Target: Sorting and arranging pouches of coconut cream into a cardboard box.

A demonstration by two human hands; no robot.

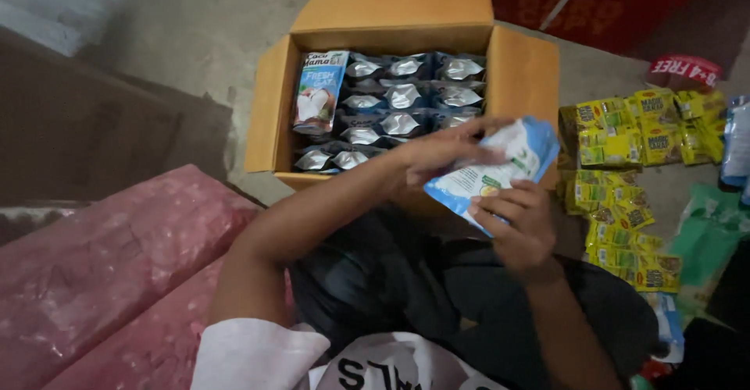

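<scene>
Blue-and-white pouch (500, 167) sat between our two hands, held up just in front of the near wall of the open cardboard box (522, 70). Our left hand (441, 152) reached across from the left, its grip pinching the pouch's upper edge with the fingers stretched out along it. Our right hand (519, 226) held the pouch from below, its grip closed on the lower corner, thumb on the face. Inside the box lay rows of silver-topped pouches (402, 97), packed close together, and one carton-like blue pack (319, 93) stood tilted against the left wall. To the right of the box, on the concrete floor (203, 39), strips of yellow sachets (625, 136) lay spread in a loose heap. At lower left we saw pink plastic-wrapped bundles (101, 265) beside our left arm.
</scene>
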